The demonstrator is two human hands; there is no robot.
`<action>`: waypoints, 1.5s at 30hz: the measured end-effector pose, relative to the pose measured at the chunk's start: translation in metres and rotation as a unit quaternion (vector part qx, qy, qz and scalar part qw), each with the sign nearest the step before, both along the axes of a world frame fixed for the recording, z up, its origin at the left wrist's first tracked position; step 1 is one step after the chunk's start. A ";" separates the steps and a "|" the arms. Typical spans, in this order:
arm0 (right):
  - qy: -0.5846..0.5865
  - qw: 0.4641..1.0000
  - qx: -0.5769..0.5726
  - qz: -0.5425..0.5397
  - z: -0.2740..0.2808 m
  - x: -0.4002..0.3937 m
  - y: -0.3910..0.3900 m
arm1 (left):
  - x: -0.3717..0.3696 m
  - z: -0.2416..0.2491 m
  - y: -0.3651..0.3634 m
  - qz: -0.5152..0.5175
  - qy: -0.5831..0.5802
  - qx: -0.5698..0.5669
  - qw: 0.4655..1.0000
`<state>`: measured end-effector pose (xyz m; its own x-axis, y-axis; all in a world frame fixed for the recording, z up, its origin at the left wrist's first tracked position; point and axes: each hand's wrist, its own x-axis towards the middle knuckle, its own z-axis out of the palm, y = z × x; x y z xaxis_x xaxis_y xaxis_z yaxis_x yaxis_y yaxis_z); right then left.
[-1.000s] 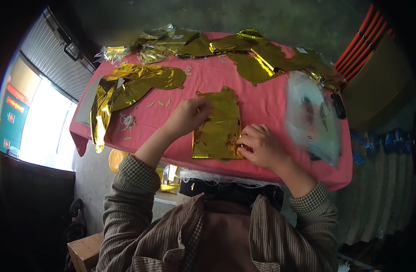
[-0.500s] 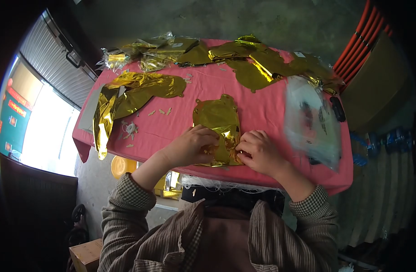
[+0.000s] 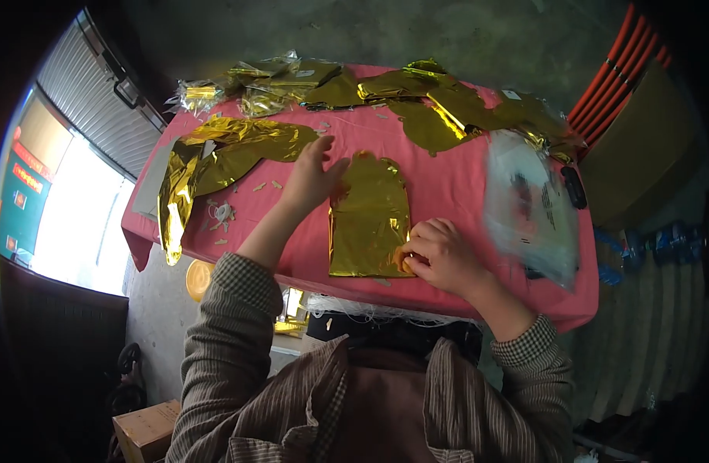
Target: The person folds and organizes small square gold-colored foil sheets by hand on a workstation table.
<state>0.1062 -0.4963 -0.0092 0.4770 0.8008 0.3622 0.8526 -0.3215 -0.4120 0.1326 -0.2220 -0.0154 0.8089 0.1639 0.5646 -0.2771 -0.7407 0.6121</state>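
A folded gold foil sheet (image 3: 368, 220) lies flat on the pink cloth in front of me, its straight edge toward me and its uneven top away. My right hand (image 3: 439, 251) pinches its near right corner between thumb and fingers. My left hand (image 3: 316, 174) is raised at the sheet's upper left with fingers apart, holding nothing. Beyond that hand, a larger crumpled gold foil piece (image 3: 238, 154) lies at the left, its tip close to my fingers.
Gold foil pieces (image 3: 431, 116) and clear packets (image 3: 265, 85) line the table's far edge. Clear plastic bags (image 3: 532, 208) and a black object (image 3: 573, 187) lie at the right. A white string bundle (image 3: 221, 213) and small scraps sit at the left of the pink table (image 3: 292, 251).
My left hand has let go of the foil and moved up and left, opening. The foil's near part now lies flatter. My right hand has stayed at the corner.
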 end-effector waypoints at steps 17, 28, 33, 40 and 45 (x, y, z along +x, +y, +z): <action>0.257 0.950 0.046 -0.169 -0.006 0.057 0.017 | -0.040 0.023 0.015 -0.078 0.429 -0.123 0.892; 0.432 0.880 0.034 -0.194 -0.001 0.071 0.038 | -0.019 0.019 0.019 -0.108 0.480 -0.229 0.840; 0.384 0.901 0.032 -0.197 0.001 0.064 0.041 | -0.018 0.017 0.020 -0.110 0.475 -0.221 0.845; 0.353 0.916 0.039 -0.188 -0.019 0.081 0.042 | -0.017 0.013 0.020 -0.106 0.468 -0.214 0.851; 0.402 0.891 0.039 -0.208 -0.016 0.088 0.049 | -0.015 0.009 0.021 -0.104 0.470 -0.203 0.852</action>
<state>0.1946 -0.4476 -0.0252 0.8572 0.4816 -0.1825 0.0865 -0.4841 -0.8707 0.1176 -0.2006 -0.0064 0.9079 -0.0107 -0.4191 0.3784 -0.4095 0.8301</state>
